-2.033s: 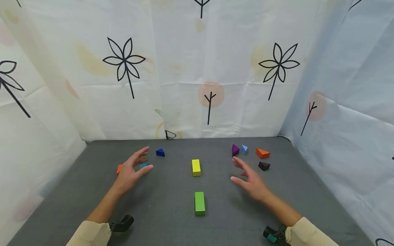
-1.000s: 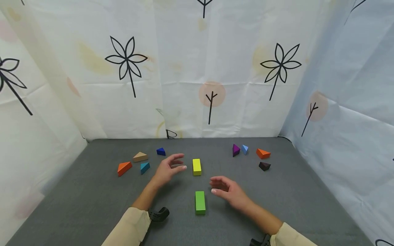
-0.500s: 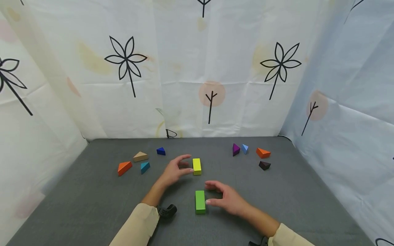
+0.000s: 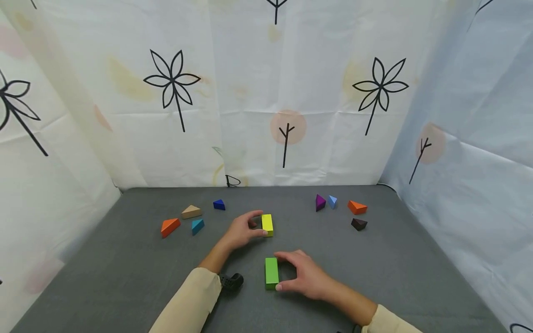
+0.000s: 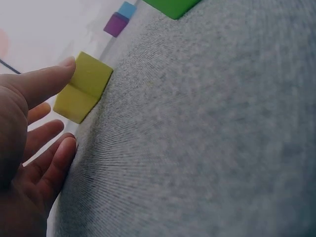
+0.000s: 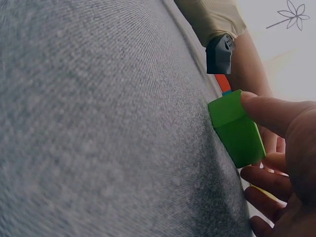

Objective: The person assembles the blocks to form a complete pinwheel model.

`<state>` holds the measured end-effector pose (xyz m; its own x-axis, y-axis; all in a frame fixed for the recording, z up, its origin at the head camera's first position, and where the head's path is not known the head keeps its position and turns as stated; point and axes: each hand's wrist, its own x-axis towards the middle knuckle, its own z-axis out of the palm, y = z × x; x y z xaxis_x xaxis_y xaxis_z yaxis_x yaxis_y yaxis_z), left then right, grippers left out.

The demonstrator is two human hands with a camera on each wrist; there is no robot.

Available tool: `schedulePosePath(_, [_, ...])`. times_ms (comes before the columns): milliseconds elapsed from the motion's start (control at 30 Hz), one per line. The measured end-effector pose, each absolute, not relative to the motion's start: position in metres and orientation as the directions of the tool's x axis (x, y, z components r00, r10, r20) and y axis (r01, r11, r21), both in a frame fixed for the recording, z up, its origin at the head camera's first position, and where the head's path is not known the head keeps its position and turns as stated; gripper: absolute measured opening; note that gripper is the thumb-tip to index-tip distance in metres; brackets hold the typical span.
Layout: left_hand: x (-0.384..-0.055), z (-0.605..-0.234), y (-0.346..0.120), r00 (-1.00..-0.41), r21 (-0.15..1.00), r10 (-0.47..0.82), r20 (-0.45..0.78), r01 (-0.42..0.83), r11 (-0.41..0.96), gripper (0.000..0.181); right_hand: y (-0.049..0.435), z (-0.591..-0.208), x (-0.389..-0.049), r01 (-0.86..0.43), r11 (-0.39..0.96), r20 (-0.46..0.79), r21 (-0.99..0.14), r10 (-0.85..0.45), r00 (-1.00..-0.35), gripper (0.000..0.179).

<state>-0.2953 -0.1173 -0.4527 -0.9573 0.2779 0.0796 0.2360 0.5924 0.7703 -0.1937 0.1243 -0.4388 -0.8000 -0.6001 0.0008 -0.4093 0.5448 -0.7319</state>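
In the head view a yellow block (image 4: 268, 224) lies on the grey table, with a green block (image 4: 271, 273) nearer to me. My left hand (image 4: 243, 230) is at the yellow block's left side. Its thumb overlaps the block's near end and its index finger reaches the far left corner; the other fingers are spread in the left wrist view. Beside the green block is my right hand (image 4: 308, 276), thumb at the near right corner and index finger at the far right one. The right wrist view shows that thumb (image 6: 269, 111) right at the green block's edge.
On the left lie an orange (image 4: 170, 227), a tan (image 4: 191, 212), a teal (image 4: 197, 226) and a dark blue wedge (image 4: 219, 204). Purple (image 4: 320, 202), light blue (image 4: 332, 201), orange (image 4: 357, 207) and dark brown (image 4: 359, 224) pieces lie at the right. A patterned cloth (image 4: 250, 92) hangs behind.
Both hands have come inward from over the side pieces: the left to the yellow block, the right inward and nearer to the green block. The right thumb and index finger have spread apart. The blocks lie unmoved.
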Motion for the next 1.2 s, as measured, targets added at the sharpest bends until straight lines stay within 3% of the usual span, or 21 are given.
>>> schedulePosePath(733, [-0.3039,-0.45,-0.1184,-0.95,0.745,0.308,0.055,0.244,0.62,0.058,0.1199,-0.4381,-0.1947,-0.396,0.578,-0.007,-0.714,-0.571,-0.821,0.067])
schedulePosePath(1200, [-0.2983,-0.4496,-0.1228,-0.956,0.779,0.265,0.128,0.263,0.569,0.063,0.1246,-0.4305,-0.2031,-0.42,0.556,0.05,-0.718,-0.56,-0.827,0.067])
